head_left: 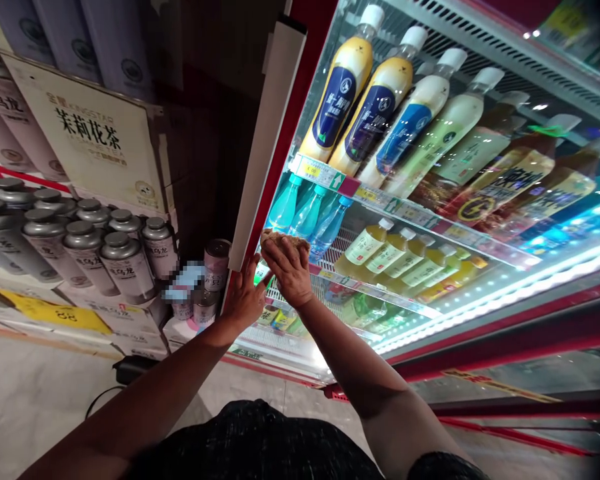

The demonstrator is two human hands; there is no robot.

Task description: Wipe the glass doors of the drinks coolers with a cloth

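My right hand [289, 268] presses a crumpled brownish cloth [280, 238] against the glass of a drinks fridge [330, 40], near the door's left edge. Its fingers are closed over the cloth. Beside it, my left hand [246, 297] rests with fingers spread against the white door edge strip [270, 133] and the red frame. Behind the glass just above the cloth stand light blue bottles [305, 213].
Fridge shelves hold yellow-and-blue bottles [350, 80], pale yellow bottles [390, 250] and dark tea bottles [510, 173]. To the left, silver cans [80, 240] are stacked under a tea sign [87, 137]. Pink cans [216, 260] stand by the fridge. A black device with a cable [130, 367] lies on the floor.
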